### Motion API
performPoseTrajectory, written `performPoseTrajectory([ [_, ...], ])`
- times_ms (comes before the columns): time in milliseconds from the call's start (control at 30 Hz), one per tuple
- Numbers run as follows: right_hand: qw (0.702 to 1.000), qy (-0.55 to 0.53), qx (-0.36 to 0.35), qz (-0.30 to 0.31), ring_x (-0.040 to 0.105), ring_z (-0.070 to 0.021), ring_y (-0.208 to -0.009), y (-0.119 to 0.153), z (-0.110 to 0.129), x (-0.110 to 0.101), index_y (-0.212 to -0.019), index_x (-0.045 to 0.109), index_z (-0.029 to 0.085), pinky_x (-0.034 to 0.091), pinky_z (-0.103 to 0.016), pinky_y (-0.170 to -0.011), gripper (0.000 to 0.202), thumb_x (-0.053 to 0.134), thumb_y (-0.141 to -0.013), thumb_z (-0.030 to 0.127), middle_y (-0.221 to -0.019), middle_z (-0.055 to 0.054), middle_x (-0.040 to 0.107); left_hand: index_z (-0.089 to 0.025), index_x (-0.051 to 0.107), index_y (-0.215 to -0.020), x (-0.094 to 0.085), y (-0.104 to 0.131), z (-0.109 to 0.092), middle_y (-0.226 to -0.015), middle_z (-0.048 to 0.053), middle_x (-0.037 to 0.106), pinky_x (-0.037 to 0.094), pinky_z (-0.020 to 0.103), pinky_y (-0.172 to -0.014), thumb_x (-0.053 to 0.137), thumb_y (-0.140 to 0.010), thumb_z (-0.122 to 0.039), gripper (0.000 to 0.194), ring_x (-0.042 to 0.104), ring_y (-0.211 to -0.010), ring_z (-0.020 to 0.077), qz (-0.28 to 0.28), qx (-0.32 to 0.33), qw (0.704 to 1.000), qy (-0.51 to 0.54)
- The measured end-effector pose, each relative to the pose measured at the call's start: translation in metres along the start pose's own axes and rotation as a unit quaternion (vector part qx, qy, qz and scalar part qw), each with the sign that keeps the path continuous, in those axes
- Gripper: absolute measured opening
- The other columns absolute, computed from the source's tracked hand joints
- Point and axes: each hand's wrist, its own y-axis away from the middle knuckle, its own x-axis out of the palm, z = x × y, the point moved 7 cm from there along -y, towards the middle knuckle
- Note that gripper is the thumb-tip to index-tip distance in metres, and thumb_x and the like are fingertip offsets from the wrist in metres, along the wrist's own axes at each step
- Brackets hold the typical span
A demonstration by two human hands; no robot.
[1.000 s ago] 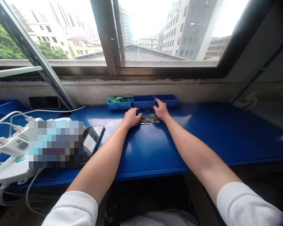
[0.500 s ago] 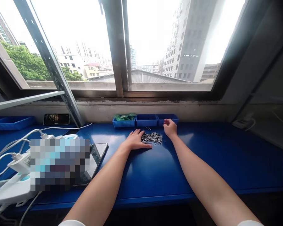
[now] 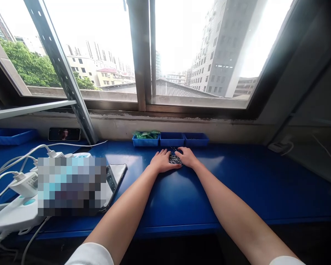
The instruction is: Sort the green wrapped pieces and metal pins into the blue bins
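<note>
A pile of thin black-and-silver rod-like pieces (image 3: 174, 158) lies on the blue tabletop (image 3: 179, 198), too small to name exactly. My left hand (image 3: 161, 162) rests at its left side, fingers stretched forward and the thumb reaching along the near edge. Around the pile's right side curves my right hand (image 3: 188, 157), its fingers apart and the thumb on the pile's side. Between them, both hands cover part of the pile. Just behind stand a blue bin (image 3: 172, 143) in the middle and a right-hand blue bin (image 3: 197, 143) with dark contents, hard to make out.
A left-hand blue bin (image 3: 145, 142) holds green packets. To the left are a tablet (image 3: 117, 176), a white power strip (image 3: 13, 221) with plugs and cables, a propped phone (image 3: 64, 134) and a blue tray (image 3: 13, 137). A metal upright (image 3: 57, 62) stands before the window.
My right hand has moved left from the right-hand bin to the pile. My left hand has shifted slightly right, and the pile is more compact. The view has tilted a little.
</note>
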Motion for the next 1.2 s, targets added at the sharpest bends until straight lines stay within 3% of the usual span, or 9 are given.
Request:
performPoseTrajectory([
  [233,0.997,0.08,0.003,0.017,0.048,-0.0269,-0.118,-0.013,-0.001,0.018,-0.123,0.055,0.012,0.034,-0.038,-0.1,0.048,0.038,-0.089,0.042,-0.124,-0.015,0.057,-0.019,0.035,-0.138,-0.003,-0.01,-0.003,-0.144,0.015,0.038,0.028,0.046,-0.104,0.045,-0.063,-0.077,0.095,0.034,-0.131,0.0343,-0.001,-0.028,1.0,-0.01],
  [400,0.993,0.075,-0.069,0.059,0.047,-0.0232,-0.12,-0.023,0.011,0.025,-0.124,0.054,0.014,0.032,-0.035,-0.103,0.043,0.041,-0.089,0.034,-0.128,-0.011,0.055,-0.017,0.03,-0.141,-0.004,-0.019,-0.005,-0.146,0.017,0.033,0.026,0.047,-0.105,0.049,-0.061,-0.075,0.1,0.03,-0.132,0.0357,-0.017,-0.028,0.999,-0.013],
  [533,0.99,0.047,-0.103,0.081,0.05,-0.0216,-0.115,-0.027,0.02,0.029,-0.116,0.061,0.018,0.035,-0.033,-0.1,0.036,0.044,-0.087,0.029,-0.125,-0.008,0.059,-0.018,0.033,-0.137,0.0,-0.023,-0.003,-0.147,0.014,0.032,0.024,0.044,-0.107,0.05,-0.062,-0.073,0.094,0.026,-0.135,0.0335,-0.019,-0.022,1.0,-0.006],
  [667,0.988,-0.032,-0.123,0.09,0.059,-0.0189,-0.099,-0.026,0.027,0.028,-0.098,0.07,0.019,0.042,-0.029,-0.091,0.03,0.045,-0.082,0.021,-0.106,-0.005,0.068,-0.017,0.034,-0.137,0.003,-0.025,0.002,-0.148,0.014,0.03,0.021,0.042,-0.109,0.053,-0.061,-0.073,0.096,0.023,-0.138,0.0326,-0.02,-0.037,0.999,0.007],
  [867,0.974,-0.217,-0.038,0.059,0.064,-0.0191,-0.088,-0.029,0.014,0.017,-0.079,0.073,0.017,0.047,-0.027,-0.082,0.028,0.047,-0.078,0.025,-0.085,-0.002,0.072,-0.024,0.04,-0.132,-0.005,-0.021,-0.003,-0.138,0.009,0.046,0.028,0.041,-0.105,0.054,-0.058,-0.076,0.092,0.038,-0.129,0.0304,-0.041,-0.015,0.998,0.037],
  [933,0.97,-0.24,-0.011,0.019,0.065,-0.0188,-0.089,-0.029,0.007,0.007,-0.076,0.073,0.017,0.048,-0.027,-0.083,0.029,0.046,-0.077,0.026,-0.085,-0.003,0.072,-0.023,0.045,-0.128,-0.006,-0.021,-0.005,-0.134,0.009,0.051,0.031,0.041,-0.103,0.053,-0.057,-0.079,0.09,0.041,-0.126,0.0308,-0.043,-0.005,0.998,0.035],
  [1067,0.984,-0.127,0.073,-0.104,0.064,-0.0196,-0.09,-0.02,-0.012,-0.021,-0.08,0.072,0.02,0.046,-0.029,-0.084,0.026,0.047,-0.074,0.026,-0.088,-0.004,0.072,-0.018,0.052,-0.122,-0.007,-0.021,-0.007,-0.132,0.013,0.052,0.035,0.04,-0.1,0.046,-0.061,-0.081,0.088,0.043,-0.124,0.0331,-0.045,-0.004,0.999,0.021],
  [1133,0.986,-0.042,0.119,-0.113,0.064,-0.0234,-0.089,-0.012,-0.021,-0.029,-0.081,0.072,0.021,0.047,-0.032,-0.08,0.025,0.05,-0.072,0.029,-0.088,-0.006,0.072,-0.016,0.054,-0.12,-0.008,-0.022,-0.008,-0.13,0.014,0.053,0.036,0.039,-0.098,0.044,-0.062,-0.082,0.088,0.045,-0.122,0.0336,-0.046,-0.005,0.999,0.017],
  [1200,0.984,0.014,0.158,-0.081,0.064,-0.0276,-0.089,-0.006,-0.027,-0.03,-0.083,0.071,0.02,0.047,-0.035,-0.075,0.025,0.053,-0.07,0.033,-0.089,-0.009,0.071,-0.016,0.055,-0.117,-0.008,-0.021,-0.009,-0.126,0.015,0.056,0.037,0.039,-0.096,0.043,-0.063,-0.081,0.086,0.047,-0.119,0.0333,-0.046,-0.005,0.999,0.014],
])
